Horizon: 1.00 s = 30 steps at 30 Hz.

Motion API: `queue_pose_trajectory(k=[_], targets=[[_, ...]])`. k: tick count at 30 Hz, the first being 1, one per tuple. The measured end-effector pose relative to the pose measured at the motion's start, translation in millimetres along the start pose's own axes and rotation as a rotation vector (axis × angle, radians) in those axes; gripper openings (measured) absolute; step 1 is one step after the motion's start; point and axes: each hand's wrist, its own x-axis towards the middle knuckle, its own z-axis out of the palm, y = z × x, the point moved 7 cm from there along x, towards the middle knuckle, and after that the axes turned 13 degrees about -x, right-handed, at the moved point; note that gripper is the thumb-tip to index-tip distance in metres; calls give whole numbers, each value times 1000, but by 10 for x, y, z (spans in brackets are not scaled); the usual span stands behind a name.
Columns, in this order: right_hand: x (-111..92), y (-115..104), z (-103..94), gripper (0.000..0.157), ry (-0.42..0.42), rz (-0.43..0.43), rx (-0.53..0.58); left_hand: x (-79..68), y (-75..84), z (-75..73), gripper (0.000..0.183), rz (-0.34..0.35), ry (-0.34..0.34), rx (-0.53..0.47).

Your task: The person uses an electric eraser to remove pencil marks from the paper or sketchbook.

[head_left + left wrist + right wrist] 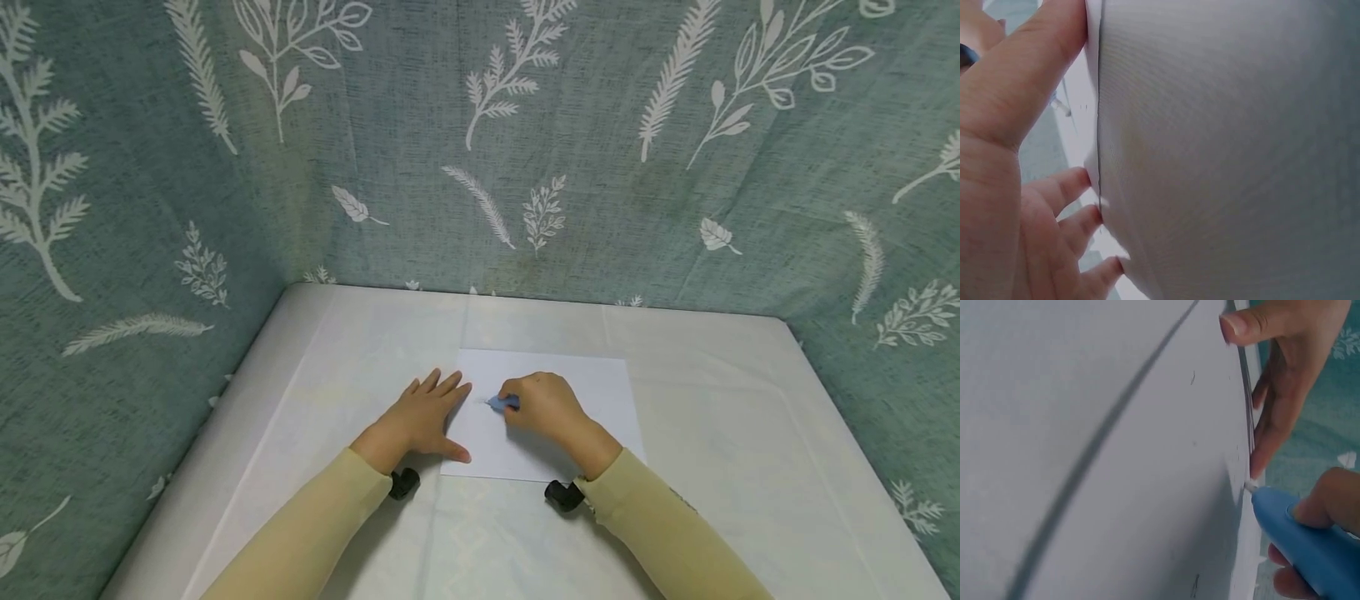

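Observation:
A white sheet of paper [600,404] lies flat on the table. My left hand [427,421] rests spread on its left edge, thumb and fingers apart. Above the sheet, my right hand [546,406] grips a blue electric eraser [1294,547], its thumb on a round button. The thin white tip meets the paper a little right of the left fingertips, by a faint grey mark [478,401]. Small dark pencil strokes [1195,586] show elsewhere on the sheet in the right wrist view. In the left wrist view, the left fingertips [1110,269] touch the paper's edge.
A pale cloth covers the table [750,433]. Green leaf-patterned fabric [420,125] hangs behind it and along both sides. Dark wrist cameras [562,497] sit under both sleeves.

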Motion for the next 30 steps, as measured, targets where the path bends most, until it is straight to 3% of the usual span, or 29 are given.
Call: queue_pose_trajectory(k=[30], targets=[[2,-36,7,16,28,-14,10,-24,-3,-6,118,-5,1,19]])
